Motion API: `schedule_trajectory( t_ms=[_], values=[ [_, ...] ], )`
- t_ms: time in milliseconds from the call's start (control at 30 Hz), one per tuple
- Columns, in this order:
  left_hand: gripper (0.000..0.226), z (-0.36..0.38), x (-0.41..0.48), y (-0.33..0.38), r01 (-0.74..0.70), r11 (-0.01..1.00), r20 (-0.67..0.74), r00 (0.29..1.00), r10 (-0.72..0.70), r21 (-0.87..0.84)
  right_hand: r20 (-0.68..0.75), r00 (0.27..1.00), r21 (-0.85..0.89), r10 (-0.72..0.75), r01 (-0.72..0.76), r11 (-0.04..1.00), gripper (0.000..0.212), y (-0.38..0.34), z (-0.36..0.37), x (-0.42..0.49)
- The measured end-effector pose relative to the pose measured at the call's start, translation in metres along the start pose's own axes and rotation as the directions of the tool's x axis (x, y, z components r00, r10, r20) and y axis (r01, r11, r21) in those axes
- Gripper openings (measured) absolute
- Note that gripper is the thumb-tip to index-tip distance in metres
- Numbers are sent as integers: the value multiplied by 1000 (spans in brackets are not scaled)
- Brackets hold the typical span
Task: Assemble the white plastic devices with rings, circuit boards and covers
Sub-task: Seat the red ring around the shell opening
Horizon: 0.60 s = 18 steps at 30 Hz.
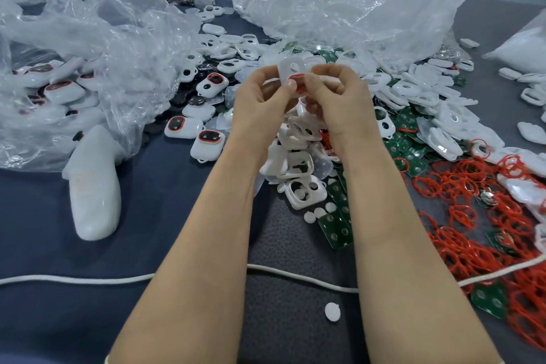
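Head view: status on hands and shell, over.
Left hand, right hand both pinch white shell. Red ring at its lower opening. Nothing blocking.

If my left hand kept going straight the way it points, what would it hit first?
Probably the clear plastic bag, since the left hand, gripping a white shell, seems raised; depth is unclear.

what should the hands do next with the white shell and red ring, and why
Probably press the red ring further into the lower opening of the white shell. The left hand pinches the shell, the right hand pinches the ring at that opening, and red shows below the thumbs, so it looks not yet seated.
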<state>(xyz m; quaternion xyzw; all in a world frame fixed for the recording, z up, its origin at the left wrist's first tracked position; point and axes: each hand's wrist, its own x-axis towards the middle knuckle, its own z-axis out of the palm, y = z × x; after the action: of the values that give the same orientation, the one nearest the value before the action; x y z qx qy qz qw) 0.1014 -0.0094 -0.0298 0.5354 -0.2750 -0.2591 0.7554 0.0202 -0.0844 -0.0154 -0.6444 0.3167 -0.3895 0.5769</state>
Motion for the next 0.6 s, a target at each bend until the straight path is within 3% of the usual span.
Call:
schedule_trajectory(
  t_ms=[100, 233, 467, 600],
  values=[
    [13, -1, -1, 2, 11, 997, 39, 999, -8, -82, 111, 991, 110, 78, -90, 990, 12, 0, -5, 2],
    [14, 0, -2, 2, 30, 989, 88, 996, -17, -147, 74, 997, 80, 35, -41, 996, 17, 0, -4, 2],
    [29, 2, -3, 1, 26, 999, 106, 994, -22, -34, 35, 999, -29, 27, -26, 999, 19, 1, -6, 2],
    [29, 0, -2, 0, 14, 1000, 76, 997, -14, 9, 108, 994, -70, -3, 11, 997, 17, 0, -10, 0]
  ],
)
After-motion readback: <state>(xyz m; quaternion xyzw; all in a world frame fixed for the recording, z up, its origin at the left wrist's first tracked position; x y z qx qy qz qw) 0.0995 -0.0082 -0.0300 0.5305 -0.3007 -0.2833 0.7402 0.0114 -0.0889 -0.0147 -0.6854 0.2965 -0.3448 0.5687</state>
